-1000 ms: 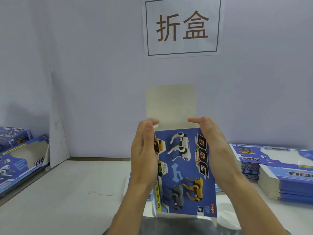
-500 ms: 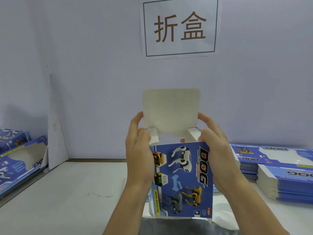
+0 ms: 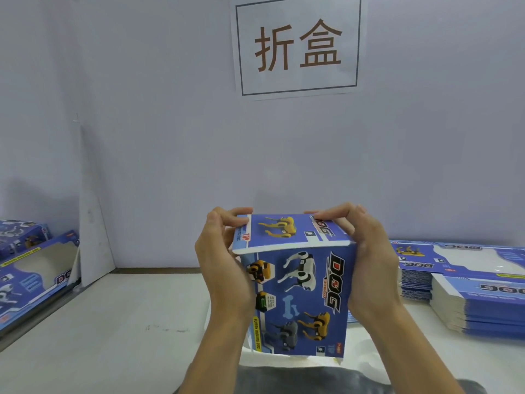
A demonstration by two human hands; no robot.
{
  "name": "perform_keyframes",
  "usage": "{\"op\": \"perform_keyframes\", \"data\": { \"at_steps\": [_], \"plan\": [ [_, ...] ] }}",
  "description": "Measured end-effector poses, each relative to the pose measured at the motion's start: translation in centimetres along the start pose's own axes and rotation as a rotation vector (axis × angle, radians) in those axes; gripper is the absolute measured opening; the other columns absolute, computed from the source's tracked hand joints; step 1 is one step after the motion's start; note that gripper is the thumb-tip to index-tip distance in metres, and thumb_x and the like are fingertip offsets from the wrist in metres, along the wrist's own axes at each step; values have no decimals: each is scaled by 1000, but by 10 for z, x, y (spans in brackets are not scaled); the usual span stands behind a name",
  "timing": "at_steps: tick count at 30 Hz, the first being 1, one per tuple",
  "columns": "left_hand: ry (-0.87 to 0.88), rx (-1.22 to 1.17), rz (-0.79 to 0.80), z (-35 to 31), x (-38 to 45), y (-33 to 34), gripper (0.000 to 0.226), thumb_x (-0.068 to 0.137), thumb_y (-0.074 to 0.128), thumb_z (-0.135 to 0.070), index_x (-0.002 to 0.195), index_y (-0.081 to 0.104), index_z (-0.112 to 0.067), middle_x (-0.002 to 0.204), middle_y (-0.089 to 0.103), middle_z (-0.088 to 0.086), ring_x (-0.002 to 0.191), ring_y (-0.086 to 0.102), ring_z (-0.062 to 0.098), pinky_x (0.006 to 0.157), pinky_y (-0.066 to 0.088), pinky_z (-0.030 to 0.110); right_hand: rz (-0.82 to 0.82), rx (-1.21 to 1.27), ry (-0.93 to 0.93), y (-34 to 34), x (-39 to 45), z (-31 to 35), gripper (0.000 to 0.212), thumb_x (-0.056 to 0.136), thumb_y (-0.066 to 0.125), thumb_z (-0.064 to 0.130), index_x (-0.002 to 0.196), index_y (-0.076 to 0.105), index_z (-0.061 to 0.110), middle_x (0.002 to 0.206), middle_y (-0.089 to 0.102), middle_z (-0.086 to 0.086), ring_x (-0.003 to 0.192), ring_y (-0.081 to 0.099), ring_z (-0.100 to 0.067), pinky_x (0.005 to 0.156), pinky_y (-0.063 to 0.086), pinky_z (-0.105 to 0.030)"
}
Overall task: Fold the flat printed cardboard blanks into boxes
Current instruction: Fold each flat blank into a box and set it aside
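Squarely boxy, glossy printed cardboard box [image 3: 301, 297]

A white paper sign [image 3: 297, 46] hangs on the pale purple wall [image 3: 156, 123], and it has two big brown signs of writing inside a thin dark box. A white table [image 3: 119, 331] sits under the wall. A tall white pointy piece of card [image 3: 92, 223] leans in the left corner, and a bit of grey cloth [image 3: 284, 379] shows at the bottom.
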State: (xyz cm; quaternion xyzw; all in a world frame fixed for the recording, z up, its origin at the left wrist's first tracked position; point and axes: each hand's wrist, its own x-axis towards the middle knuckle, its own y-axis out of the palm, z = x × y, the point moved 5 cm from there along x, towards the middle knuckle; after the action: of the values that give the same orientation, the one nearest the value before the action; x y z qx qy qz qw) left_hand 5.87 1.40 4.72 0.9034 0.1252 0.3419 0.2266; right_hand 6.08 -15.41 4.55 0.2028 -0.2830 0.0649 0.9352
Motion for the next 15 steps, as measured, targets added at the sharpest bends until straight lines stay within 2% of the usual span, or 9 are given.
{"op": "perform_keyframes", "data": {
  "at_steps": [4,7,8,9,10,11,12,13,15],
  "plan": [
    [80,50,-2,-2,1,0,21,83,47,-24,69,47,-9,91,73,2,77,70,16,59,54,22,-34,-66,1,-4,0,-2,27,87,46,36,79,63,16,102,75,-9,78,72,-29,75,54,-43],
    [111,117,15,-5,0,3,28,86,41,-38,87,58,-16,93,69,2,83,64,16,62,51,24,34,50,9,1,0,1,33,88,44,41,98,70,22,100,74,-10,79,72,-26,66,56,-40],
    [90,129,-2,-5,0,1,28,87,39,-43,95,59,-25,94,69,0,81,63,17,58,51,25,66,25,-11,3,-1,5,36,92,42,35,113,68,21,107,73,-13,85,72,-17,67,56,-41],
    [57,117,-25,-4,2,-2,28,87,38,-46,102,57,-33,93,70,-5,79,64,15,55,51,24,71,-6,-22,6,0,11,39,95,41,23,129,60,15,114,72,-14,91,70,-2,69,54,-44],
    [29,98,-40,-3,3,-4,29,86,37,-48,107,53,-36,91,71,-10,78,65,13,53,52,21,87,-117,-72,7,2,15,43,95,43,8,138,50,9,119,72,-8,95,65,12,64,46,-41],
    [1,85,-35,-3,5,-5,33,85,37,-50,113,50,-37,90,72,-13,79,67,12,54,53,20,145,-174,-64,7,2,13,57,93,50,1,146,37,19,122,71,1,101,64,12,74,46,-66],
    [-23,80,-12,-3,6,-5,37,84,38,-51,116,49,-36,89,73,-12,79,68,13,55,55,21,233,-222,-56,10,-1,12,71,89,59,4,148,34,34,123,70,4,108,67,0,88,56,-50],
    [-41,75,19,-3,6,-3,39,83,40,-52,118,49,-35,88,74,-12,80,69,13,58,56,22,312,-232,-34,9,0,10,76,85,66,11,145,34,46,122,71,5,109,69,-13,90,58,-43],
    [-63,90,79,-1,7,-1,39,84,42,-51,119,51,-34,94,74,-12,88,71,12,68,58,27,237,-329,-160,3,0,21,69,83,69,23,140,40,50,117,70,16,104,71,-17,89,59,-37]
  ]
}}
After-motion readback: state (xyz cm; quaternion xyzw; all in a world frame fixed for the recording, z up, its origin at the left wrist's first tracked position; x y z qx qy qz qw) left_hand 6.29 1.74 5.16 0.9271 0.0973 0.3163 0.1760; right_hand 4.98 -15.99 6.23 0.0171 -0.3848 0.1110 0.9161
